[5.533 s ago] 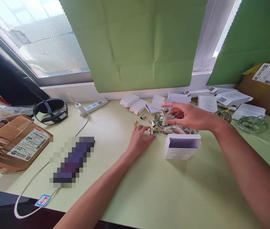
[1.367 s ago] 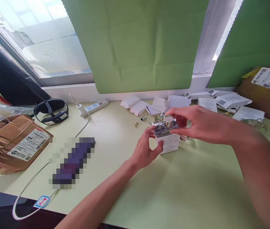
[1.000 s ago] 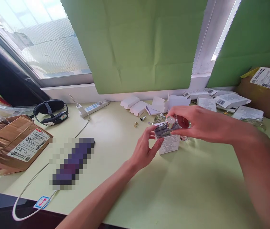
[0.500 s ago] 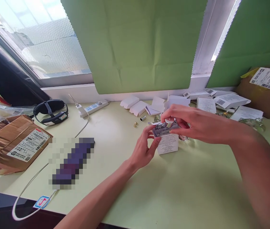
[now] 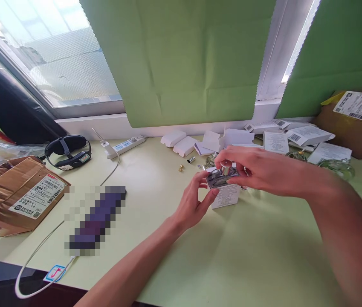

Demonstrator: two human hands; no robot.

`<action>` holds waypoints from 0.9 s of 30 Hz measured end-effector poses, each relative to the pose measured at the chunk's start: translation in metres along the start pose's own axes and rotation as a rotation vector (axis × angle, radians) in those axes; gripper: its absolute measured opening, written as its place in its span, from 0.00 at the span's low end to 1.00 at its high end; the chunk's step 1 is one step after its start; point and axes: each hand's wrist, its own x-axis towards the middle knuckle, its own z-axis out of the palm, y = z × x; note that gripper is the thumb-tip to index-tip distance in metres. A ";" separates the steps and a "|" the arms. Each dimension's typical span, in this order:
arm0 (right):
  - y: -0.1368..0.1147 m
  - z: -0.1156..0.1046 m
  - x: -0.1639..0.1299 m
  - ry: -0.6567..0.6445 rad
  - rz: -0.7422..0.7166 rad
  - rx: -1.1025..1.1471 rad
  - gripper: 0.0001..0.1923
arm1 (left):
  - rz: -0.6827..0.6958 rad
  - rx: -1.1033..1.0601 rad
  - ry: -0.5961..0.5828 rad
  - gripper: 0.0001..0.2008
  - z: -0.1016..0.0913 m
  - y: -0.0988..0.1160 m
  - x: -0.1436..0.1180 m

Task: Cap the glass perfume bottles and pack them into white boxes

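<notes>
A small white carton (image 5: pixel 227 197) stands upright on the pale green table (image 5: pixel 247 256). Its open top holds a clear glass bottle (image 5: pixel 218 179) with a silver cap (image 5: pixel 225 167). My right hand (image 5: pixel 257 170) grips the bottle at the cap and shoulders, from the right and above. My left hand (image 5: pixel 193 202) pinches the carton's left side with thumb and fingers. The bottle sits partly inside the carton, its lower body hidden.
Folded white cartons (image 5: pixel 185 145) and printed leaflets (image 5: pixel 307 135) lie along the back under the window. Small metal caps (image 5: pixel 191 159) lie loose nearby. A power strip (image 5: pixel 126 145), black headband (image 5: pixel 68 150), brown parcel (image 5: pixel 17 196) and white cable (image 5: pixel 40 256) occupy the left.
The carton was turned upright from lying on its side, and the bottle was lifted over it. Over the last second the bottle sank lower into the carton's top.
</notes>
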 end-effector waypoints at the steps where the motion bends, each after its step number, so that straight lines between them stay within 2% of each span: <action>1: 0.000 0.001 0.000 -0.002 0.013 -0.008 0.14 | -0.006 -0.004 0.003 0.22 0.000 0.001 0.000; 7: -0.002 0.006 0.003 -0.065 0.044 -0.075 0.10 | 0.024 -0.014 0.000 0.21 0.000 0.005 0.001; 10: -0.012 0.007 0.003 -0.045 0.103 -0.114 0.07 | 0.021 -0.021 -0.001 0.21 0.001 0.005 0.001; 16: -0.027 0.004 0.004 -0.012 0.208 -0.163 0.16 | 0.019 -0.022 -0.010 0.20 0.001 0.006 0.002; 21: -0.025 0.005 0.004 -0.036 0.261 -0.149 0.16 | 0.025 -0.019 -0.015 0.20 0.001 0.007 0.002; 27: -0.026 0.009 0.006 -0.064 0.241 -0.168 0.14 | 0.013 -0.030 -0.037 0.20 0.000 0.007 0.002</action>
